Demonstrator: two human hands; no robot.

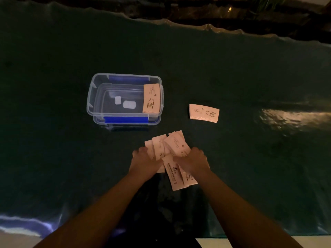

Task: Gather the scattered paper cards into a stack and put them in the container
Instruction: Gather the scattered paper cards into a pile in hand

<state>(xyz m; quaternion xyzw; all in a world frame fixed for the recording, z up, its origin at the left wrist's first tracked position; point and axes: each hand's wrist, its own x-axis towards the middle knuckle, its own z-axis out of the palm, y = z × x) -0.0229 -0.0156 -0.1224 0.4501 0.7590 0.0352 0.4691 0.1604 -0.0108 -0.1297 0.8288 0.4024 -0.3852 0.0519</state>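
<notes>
Fingers of both hands curled down onto a loose fan of pale cards (168, 153) on the dark table (250, 77), the left hand (145, 161) pressing in from one side and the right hand (193, 161) from the other. Each hand gripped or pinned part of the heap, though the fingertips were hidden under the knuckles, so how firmly they pinched could not be told. The cards lay crossed at several angles, some poking forward past the knuckles, others sticking back toward the wrists (one long card jutted out near the right forearm).

Farther out, a squared-up stack (204, 113) sat by itself on the table, well apart from the hands and to the right of the container (96, 86). That clear tub, with blue clips on its near and far sides, stood open ahead and to the left; a bundle of cards (151, 98) already leaned against its right inner wall.

The step in hand looked to be the gathering itself: the heap was being drawn together but was not yet aligned. The next move would likely call for tapping the edges square, then lifting the pack across to the tub, with the separate stack left to collect.
</notes>
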